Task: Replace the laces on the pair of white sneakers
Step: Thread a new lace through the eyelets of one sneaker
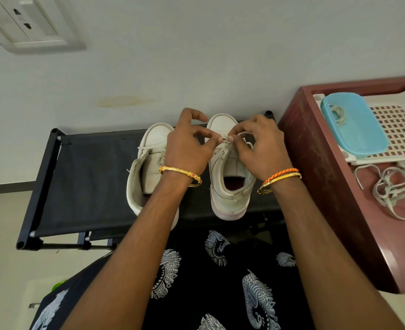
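**Asha:** Looking down from a head camera, I see two hands meeting over the right-hand sneaker (230,172) of a white pair; both shoes stand side by side on a black fabric rack (87,177), toes toward the wall. The left hand (187,148) pinches a pale lace (224,138) between thumb and forefinger; the right hand (258,148) pinches the same lace just beside it, other fingers loosely curled; the pinch sits above the eyelets nearest the toe.

**Ben:** And the other shoe?

**Asha:** The left-hand sneaker (152,163) is near it, its tongue folded open; a lace end trails by its toe, though I cannot tell how far it is threaded.

**Ben:** What might go wrong?

**Asha:** My guess: the flat lace could twist as it passes an eyelet, or a frayed tip could snag; pulling unevenly would leave one end too short; a hard tug could tip the shoe off the soft rack.

**Ben:** Textures?

**Asha:** The sneakers look like smooth, slightly scuffed leather with rounded toes and thick rubber soles; the rack is taut matte cloth on dark tubes. To the right, a glossy maroon table (320,186) carries a loose tangle of white laces (392,189) and a white slotted plastic tray (401,129); on the tray lies a translucent blue oval lid (363,125).
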`<state>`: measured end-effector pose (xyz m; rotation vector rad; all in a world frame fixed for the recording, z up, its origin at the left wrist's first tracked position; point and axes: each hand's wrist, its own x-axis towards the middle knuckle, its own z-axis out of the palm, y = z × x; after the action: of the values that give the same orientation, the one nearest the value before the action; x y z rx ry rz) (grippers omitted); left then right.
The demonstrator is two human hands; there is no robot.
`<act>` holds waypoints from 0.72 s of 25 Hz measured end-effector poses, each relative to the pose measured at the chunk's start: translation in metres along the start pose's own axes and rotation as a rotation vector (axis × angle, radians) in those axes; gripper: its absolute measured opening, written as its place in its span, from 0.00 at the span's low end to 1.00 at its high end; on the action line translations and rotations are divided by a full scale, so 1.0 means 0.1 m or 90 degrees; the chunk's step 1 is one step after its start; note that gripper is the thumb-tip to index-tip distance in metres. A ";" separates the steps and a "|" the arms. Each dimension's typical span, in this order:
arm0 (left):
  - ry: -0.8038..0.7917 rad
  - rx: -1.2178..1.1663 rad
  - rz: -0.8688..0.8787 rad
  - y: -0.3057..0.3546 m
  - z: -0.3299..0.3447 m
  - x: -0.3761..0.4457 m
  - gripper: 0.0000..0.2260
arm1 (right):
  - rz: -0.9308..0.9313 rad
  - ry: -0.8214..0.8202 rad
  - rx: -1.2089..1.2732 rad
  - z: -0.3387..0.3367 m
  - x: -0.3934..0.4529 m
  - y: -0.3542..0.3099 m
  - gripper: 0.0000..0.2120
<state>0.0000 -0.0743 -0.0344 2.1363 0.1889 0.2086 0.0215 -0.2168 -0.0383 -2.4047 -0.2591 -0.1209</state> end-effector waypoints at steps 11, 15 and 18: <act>-0.213 0.090 -0.033 -0.06 -0.03 -0.11 0.14 | 0.132 -0.061 -0.100 0.00 -0.13 -0.11 0.06; -0.230 0.043 -0.066 -0.08 -0.05 -0.10 0.16 | 0.149 -0.067 -0.058 0.02 -0.14 -0.17 0.06; -0.241 0.058 -0.035 -0.07 -0.06 -0.11 0.15 | 0.154 -0.071 -0.055 0.07 -0.14 -0.15 0.06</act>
<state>-0.0126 -0.0681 -0.0375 2.2128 0.0357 -0.2415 0.0046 -0.2034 -0.0356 -2.5112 -0.0128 0.1139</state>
